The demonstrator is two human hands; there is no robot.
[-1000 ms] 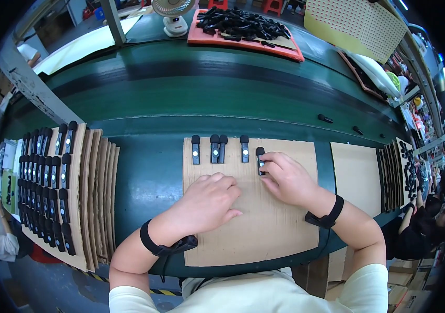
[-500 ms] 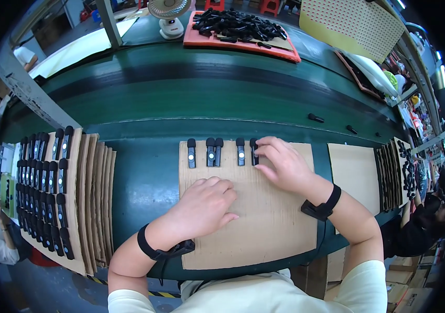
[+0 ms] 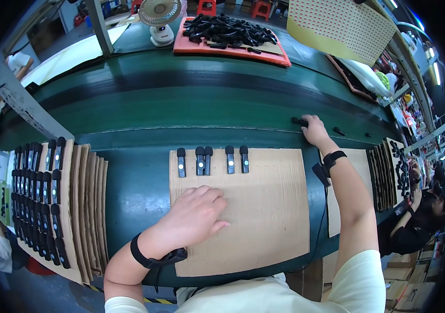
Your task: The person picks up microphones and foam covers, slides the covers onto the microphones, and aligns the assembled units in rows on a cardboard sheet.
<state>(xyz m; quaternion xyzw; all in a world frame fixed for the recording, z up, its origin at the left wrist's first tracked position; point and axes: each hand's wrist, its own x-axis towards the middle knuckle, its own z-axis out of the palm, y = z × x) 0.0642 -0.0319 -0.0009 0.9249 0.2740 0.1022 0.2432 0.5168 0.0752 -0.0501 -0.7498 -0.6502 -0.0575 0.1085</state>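
On the green belt at the far right, my right hand (image 3: 315, 130) closes its fingers on a small black clip-on microphone (image 3: 299, 121) with a foam tip. My left hand (image 3: 197, 215) is over the left part of a cardboard sheet (image 3: 264, 219), fingers loosely bent, thumb apart, nothing seen in it. Along the sheet's far edge stands a row of several such microphones (image 3: 230, 159), each with a round light spot or a dark body. Another loose microphone (image 3: 339, 131) lies on the belt, right of my right hand.
At the left stand cardboard sheets (image 3: 84, 208) with rows of microphones on the front one. More sheets (image 3: 381, 177) stand at the right. Beyond the belt are a pink tray (image 3: 233, 53) heaped with black parts and a white fan (image 3: 161, 34). Other people sit at both sides.
My right hand has left the row on the cardboard and reached far right to a microphone on the belt. The row's rightmost microphone now shows uncovered. My left hand has barely moved.
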